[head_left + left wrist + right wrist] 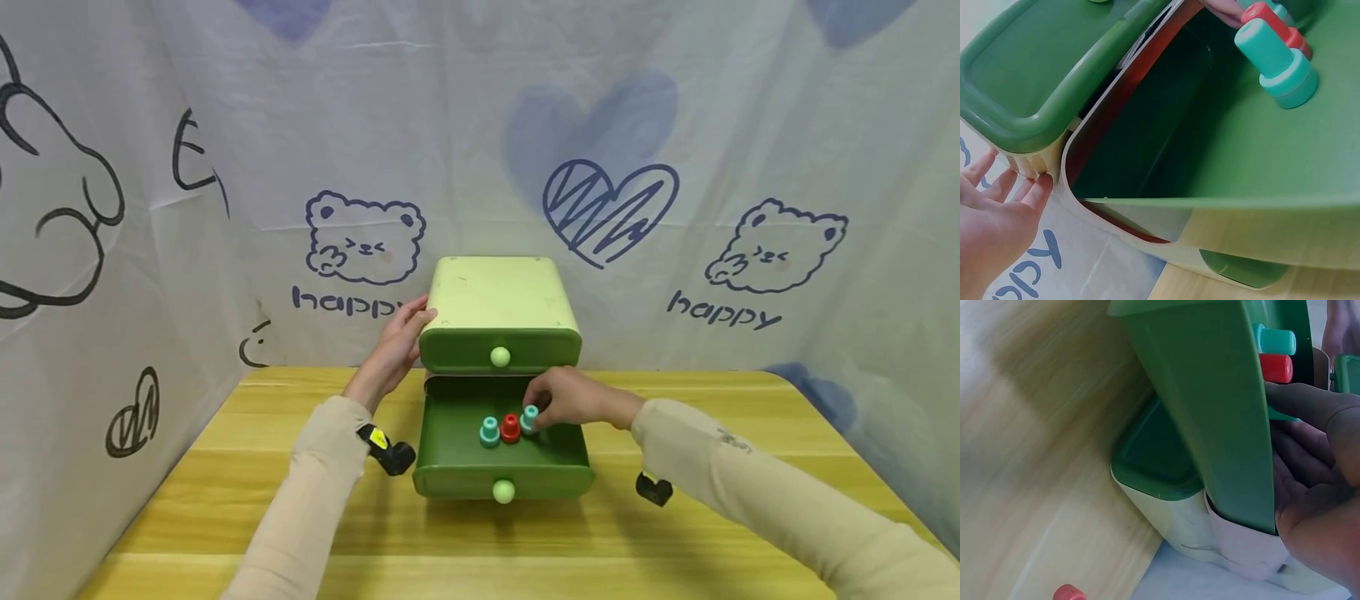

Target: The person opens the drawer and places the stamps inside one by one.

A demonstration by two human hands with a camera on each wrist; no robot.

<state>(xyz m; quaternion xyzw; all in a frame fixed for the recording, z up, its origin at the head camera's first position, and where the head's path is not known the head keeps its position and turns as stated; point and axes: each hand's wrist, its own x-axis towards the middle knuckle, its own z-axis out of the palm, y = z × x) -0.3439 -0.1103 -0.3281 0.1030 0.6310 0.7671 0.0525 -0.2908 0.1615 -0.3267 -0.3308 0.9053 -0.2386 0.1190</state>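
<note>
The hands are apart. The left hand (396, 346), arm stretched forward, rests its extended fingers against the left side of the cabinet (501, 292); the right hand (567, 395) reaches into the pulled-out drawer (457, 482), thumb and fingers pinching a teal piece (530, 413) beside the red piece (510, 428).

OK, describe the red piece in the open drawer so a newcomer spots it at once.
On the wooden table, find the cabinet with the pale-green top, then its open green drawer. In there, the red piece stands midway in a row of three; its colour sets it apart from the teal pieces on either side.
</note>
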